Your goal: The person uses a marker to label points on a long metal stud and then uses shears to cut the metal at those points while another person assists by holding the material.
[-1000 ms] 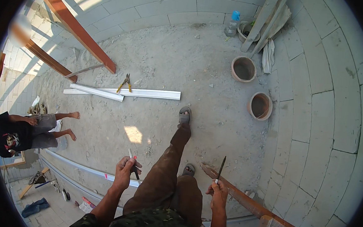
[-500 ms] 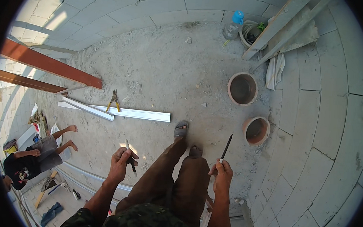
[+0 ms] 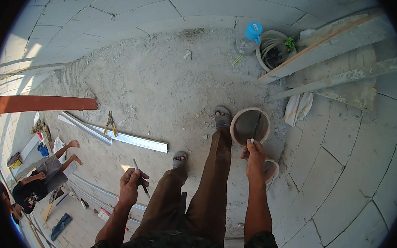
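Note:
My left hand (image 3: 130,183) is closed around a slim pen-like rod (image 3: 135,164), grey at the upper end and dark lower down. It is held in front of my left thigh, above the floor. My right hand (image 3: 254,157) pinches another thin, dark pen-like rod (image 3: 258,122) with a pale end (image 3: 252,140). That rod points away from me and shows against the inside of a round clay-coloured pot (image 3: 268,128). I cannot tell whether it touches the pot. A second pot (image 3: 275,171) is partly hidden behind my right hand and forearm.
Yellow-handled snips (image 3: 110,124) lie by white metal profiles (image 3: 147,143) at left. A seated person (image 3: 36,182) is farther left. A reddish beam (image 3: 45,105) juts in. At far right stand a bottle with a blue cup (image 3: 253,31), a bucket (image 3: 261,55) and leaning boards (image 3: 321,49).
I have stepped forward and to the right, my right foot now beside the nearer pot. My right hand has moved up over the pots. Both hands keep their rods.

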Tool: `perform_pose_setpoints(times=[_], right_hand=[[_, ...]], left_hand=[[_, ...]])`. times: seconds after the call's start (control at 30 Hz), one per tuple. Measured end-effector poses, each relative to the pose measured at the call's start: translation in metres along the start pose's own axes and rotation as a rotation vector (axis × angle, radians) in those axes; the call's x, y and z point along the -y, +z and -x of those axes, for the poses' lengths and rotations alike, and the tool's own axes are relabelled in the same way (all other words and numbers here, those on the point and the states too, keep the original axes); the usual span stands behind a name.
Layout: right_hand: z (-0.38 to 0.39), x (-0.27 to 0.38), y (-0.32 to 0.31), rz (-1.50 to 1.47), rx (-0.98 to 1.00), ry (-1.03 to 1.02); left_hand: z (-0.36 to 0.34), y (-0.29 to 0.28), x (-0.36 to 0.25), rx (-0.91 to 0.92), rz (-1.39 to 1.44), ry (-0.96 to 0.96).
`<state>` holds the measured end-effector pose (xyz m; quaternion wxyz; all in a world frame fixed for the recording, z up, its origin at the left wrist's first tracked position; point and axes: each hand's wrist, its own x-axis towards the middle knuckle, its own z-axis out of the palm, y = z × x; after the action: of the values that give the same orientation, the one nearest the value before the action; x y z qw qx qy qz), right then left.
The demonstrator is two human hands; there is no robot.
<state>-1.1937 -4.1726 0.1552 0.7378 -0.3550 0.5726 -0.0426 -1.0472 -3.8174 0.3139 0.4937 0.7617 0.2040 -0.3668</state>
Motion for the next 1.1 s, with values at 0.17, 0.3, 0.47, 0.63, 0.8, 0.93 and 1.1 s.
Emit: perform_pose_setpoints(times=[0.17,0.3,0.47,0.63,0.8,0.93,1.1], right_hand=[[-0.075,0.069,0.006,0.127,-0.023,0.046],[-0.129,0.097,0.015,0.078,-0.038,0.060],[-0.190,0.119,0.035,0.062,-0.020,0.074],[-0.248,0.132,0.053,0.050,-0.092,0.130],[-0.317,0.145,0.056,0.081,-0.114,0.115],[-0.332,0.160,0.075,0.039,-0.176,0.021],[-0.261,0.104,0.094,0.318,-0.109,0.075]], left_hand=[[-0.001,0.061,-0.029,0.087,-0.035,-0.120],[-0.014,0.079,-0.046,0.078,-0.052,-0.136],[-0.029,0.081,-0.064,-0.017,-0.050,-0.144],[-0.034,0.080,-0.065,-0.061,-0.039,-0.178],[-0.037,0.084,-0.064,-0.088,-0.067,-0.211],[-0.042,0.085,-0.064,-0.069,-0.098,-0.224],[-0.041,0.092,-0.075,-0.091,-0.024,-0.246]])
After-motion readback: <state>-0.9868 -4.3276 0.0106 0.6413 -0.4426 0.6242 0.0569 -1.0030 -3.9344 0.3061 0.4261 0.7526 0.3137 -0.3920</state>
